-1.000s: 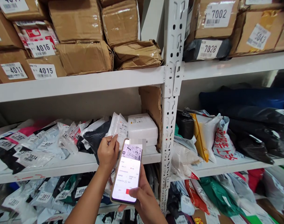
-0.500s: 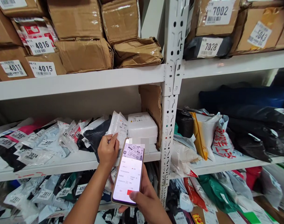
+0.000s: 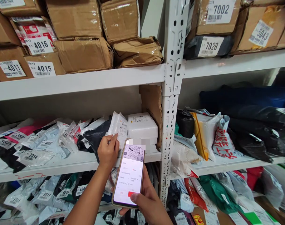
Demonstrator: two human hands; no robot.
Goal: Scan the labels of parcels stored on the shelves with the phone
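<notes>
My right hand (image 3: 145, 195) is wrapped round a smartphone (image 3: 127, 175), its thumb on a red button low on the lit screen. Fields of text fill that screen below a strip of camera picture. Just left of the phone, my left hand (image 3: 109, 149) pinches the lower left edge of a white plastic mailer (image 3: 120, 126) with a printed label. The mailer leans upright on the middle shelf. A white wrapped box (image 3: 143, 128) sits right beside it, and a dark poly bag (image 3: 97, 136) lies against its left side.
Numbered bags (image 3: 46, 143) crowd the middle shelf (image 3: 74, 167) on the left. Cardboard boxes (image 3: 83, 53) stack on the shelf above. A white perforated post (image 3: 170, 103) divides the racks. More bags (image 3: 48, 193) fill the shelf below; black parcels (image 3: 247, 140) lie to the right.
Both hands, the phone and the mailer keep almost the same places. The view has shifted very slightly.
</notes>
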